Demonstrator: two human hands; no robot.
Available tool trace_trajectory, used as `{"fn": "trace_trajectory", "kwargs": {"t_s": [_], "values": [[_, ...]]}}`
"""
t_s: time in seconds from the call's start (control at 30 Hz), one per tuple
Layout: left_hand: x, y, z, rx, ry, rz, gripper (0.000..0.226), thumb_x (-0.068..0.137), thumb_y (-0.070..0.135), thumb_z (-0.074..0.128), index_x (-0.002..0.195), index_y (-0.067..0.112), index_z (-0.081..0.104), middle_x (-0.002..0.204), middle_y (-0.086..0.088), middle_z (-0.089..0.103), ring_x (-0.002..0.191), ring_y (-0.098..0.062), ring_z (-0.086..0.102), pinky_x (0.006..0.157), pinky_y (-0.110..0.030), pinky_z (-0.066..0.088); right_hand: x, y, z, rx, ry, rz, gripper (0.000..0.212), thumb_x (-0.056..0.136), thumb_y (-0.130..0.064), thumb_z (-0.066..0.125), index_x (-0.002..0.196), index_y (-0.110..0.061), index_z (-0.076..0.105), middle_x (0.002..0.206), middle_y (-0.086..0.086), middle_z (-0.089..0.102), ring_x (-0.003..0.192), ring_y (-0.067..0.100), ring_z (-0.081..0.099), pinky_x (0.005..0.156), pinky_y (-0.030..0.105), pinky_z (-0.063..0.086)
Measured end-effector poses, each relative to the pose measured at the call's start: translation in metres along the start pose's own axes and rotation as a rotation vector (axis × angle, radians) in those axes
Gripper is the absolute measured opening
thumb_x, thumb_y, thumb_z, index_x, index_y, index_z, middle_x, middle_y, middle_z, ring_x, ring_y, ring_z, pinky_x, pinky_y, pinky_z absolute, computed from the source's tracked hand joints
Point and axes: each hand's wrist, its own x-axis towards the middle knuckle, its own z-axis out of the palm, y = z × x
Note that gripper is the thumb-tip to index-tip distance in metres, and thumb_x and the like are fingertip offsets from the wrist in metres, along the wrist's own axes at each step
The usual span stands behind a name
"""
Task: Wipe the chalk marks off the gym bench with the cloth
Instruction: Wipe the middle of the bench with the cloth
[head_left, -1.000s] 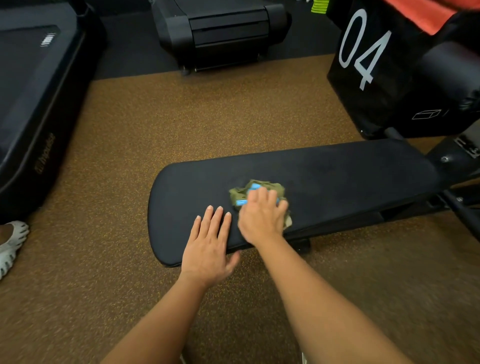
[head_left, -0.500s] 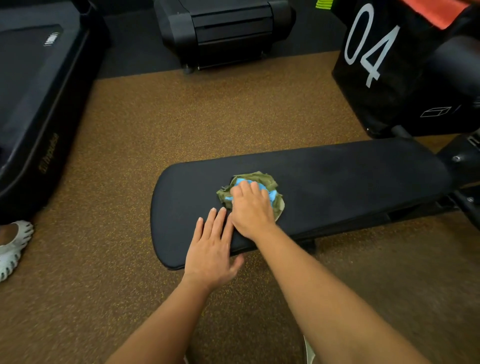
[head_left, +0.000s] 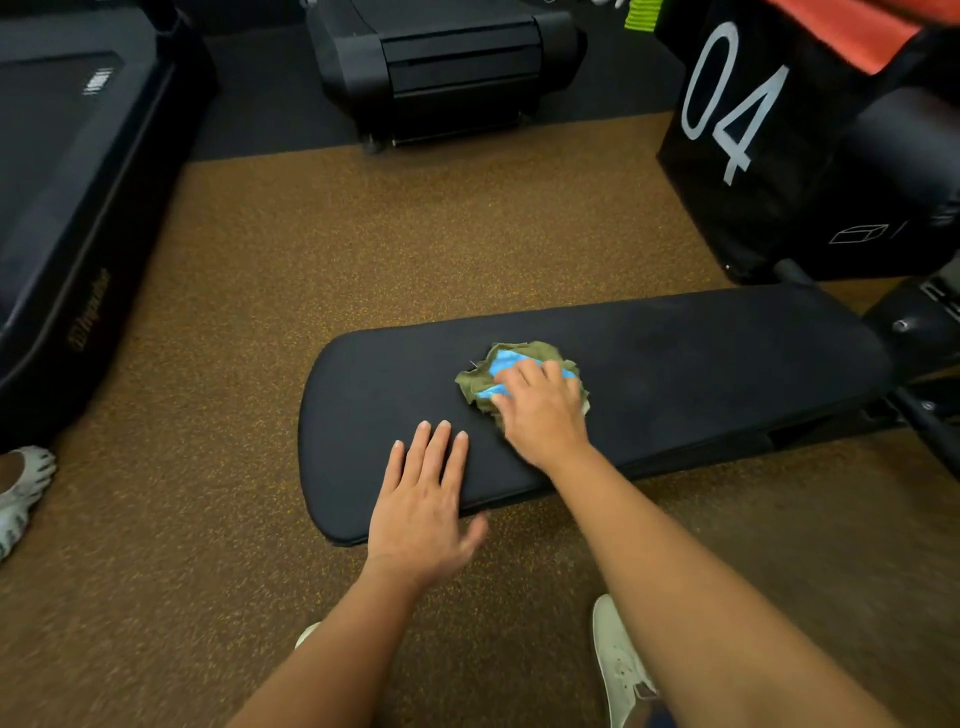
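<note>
The black padded gym bench (head_left: 727, 353) runs left to right across the brown floor. A crumpled olive-green cloth with a light blue patch (head_left: 498, 364) lies on the pad near its middle. My right hand (head_left: 543, 410) lies on top of the cloth and presses it onto the pad, fingers spread over it. My left hand (head_left: 423, 499) rests flat on the pad's near edge, left of the cloth, fingers straight. I see no distinct chalk marks, only a faint dull sheen on the pad to the right of the cloth.
A black box marked 04 (head_left: 737, 130) stands at the back right, close to the bench's far end. Black gym machines stand at the left (head_left: 78, 182) and at the back (head_left: 441, 62). Another person's white shoe (head_left: 21, 488) is at the left edge. My own shoe (head_left: 618, 665) is below the bench.
My right hand slid the cloth a little to the left on the pad, then back to the right. The left hand has stayed flat on the near edge.
</note>
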Motion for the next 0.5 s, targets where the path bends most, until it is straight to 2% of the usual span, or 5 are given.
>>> {"fn": "trace_trajectory", "kwargs": {"t_s": [0.07, 0.13, 0.2, 0.4, 0.5], "values": [[0.0, 0.0, 0.0, -0.001, 0.006, -0.003, 0.088, 0.082, 0.066, 0.04, 0.15, 0.012, 0.027, 0.156, -0.012, 0.024, 0.146, -0.031, 0.014, 0.116, -0.049, 0.012, 0.007, 0.024, -0.003, -0.068, -0.008, 0.094, 0.028, 0.091, -0.039, 0.047, 0.105, -0.018, 0.06, 0.107, 0.005, 0.056, 0.1, 0.031, 0.048, 0.08, 0.044, 0.041], [0.0, 0.0, -0.001, -0.001, -0.005, -0.003, 0.088, 0.083, 0.067, 0.038, 0.151, 0.013, 0.024, 0.157, -0.012, 0.023, 0.147, -0.03, 0.012, 0.117, -0.05, 0.011, 0.014, 0.035, -0.005, -0.076, -0.034, 0.354, 0.03, 0.094, -0.039, 0.045, 0.114, -0.018, 0.055, 0.119, 0.005, 0.05, 0.112, 0.029, 0.04, 0.089, 0.044, 0.035], [0.0, 0.0, -0.001, -0.009, -0.012, -0.007, 0.088, 0.083, 0.066, 0.039, 0.15, 0.012, 0.026, 0.156, -0.013, 0.024, 0.146, -0.031, 0.013, 0.116, -0.05, 0.011, 0.017, 0.021, -0.005, -0.044, -0.015, 0.477, 0.03, 0.095, -0.036, 0.044, 0.117, -0.019, 0.053, 0.123, 0.003, 0.047, 0.116, 0.028, 0.037, 0.092, 0.043, 0.031], [0.0, 0.0, 0.002, -0.006, 0.017, 0.008, 0.086, 0.081, 0.064, 0.04, 0.147, 0.009, 0.033, 0.153, -0.015, 0.032, 0.144, -0.031, 0.02, 0.114, -0.049, 0.014, 0.01, -0.037, 0.013, 0.14, 0.022, -0.042, 0.017, 0.083, -0.033, 0.053, 0.09, -0.021, 0.063, 0.091, -0.003, 0.062, 0.089, 0.025, 0.056, 0.075, 0.039, 0.044], [-0.001, -0.001, 0.001, -0.01, 0.033, 0.004, 0.086, 0.083, 0.065, 0.041, 0.148, 0.01, 0.031, 0.154, -0.013, 0.029, 0.145, -0.031, 0.018, 0.114, -0.05, 0.014, 0.019, 0.008, 0.009, 0.112, 0.054, 0.013, 0.02, 0.084, -0.028, 0.049, 0.083, -0.014, 0.062, 0.085, 0.006, 0.062, 0.085, 0.031, 0.059, 0.073, 0.04, 0.046]]}}
